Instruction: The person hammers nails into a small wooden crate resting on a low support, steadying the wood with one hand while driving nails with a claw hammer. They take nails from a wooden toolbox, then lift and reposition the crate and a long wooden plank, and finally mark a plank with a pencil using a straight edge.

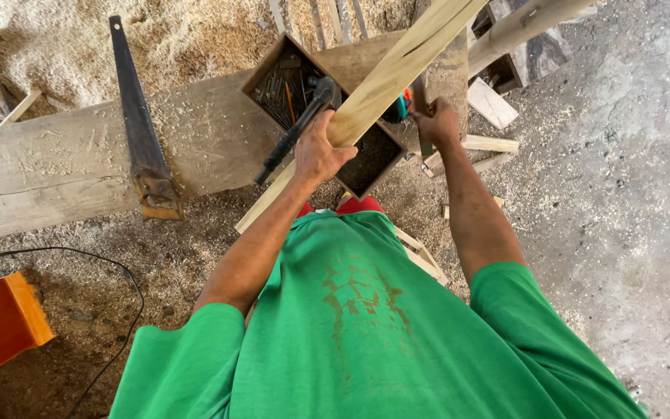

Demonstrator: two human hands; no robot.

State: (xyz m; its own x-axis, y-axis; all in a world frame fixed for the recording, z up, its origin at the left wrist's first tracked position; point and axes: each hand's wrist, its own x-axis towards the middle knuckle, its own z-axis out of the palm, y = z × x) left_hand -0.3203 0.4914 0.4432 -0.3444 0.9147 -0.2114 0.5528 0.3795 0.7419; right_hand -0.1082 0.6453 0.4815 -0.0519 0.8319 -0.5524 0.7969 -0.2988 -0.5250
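Left hand: wrapped round a pale, smooth-planed plank slanting over the box
Right hand: closed on a dark flat piece, unclear what
Box: square wooden, holding dark nails
Counter: rough grey board, sawdust-strewn; handsaw lying flat
Floor: grey concrete, offcuts, shavings

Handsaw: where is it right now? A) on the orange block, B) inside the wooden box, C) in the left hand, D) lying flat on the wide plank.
D: the handsaw lies flat on the wide plank, untouched, while the left hand grips the pale wood strip.
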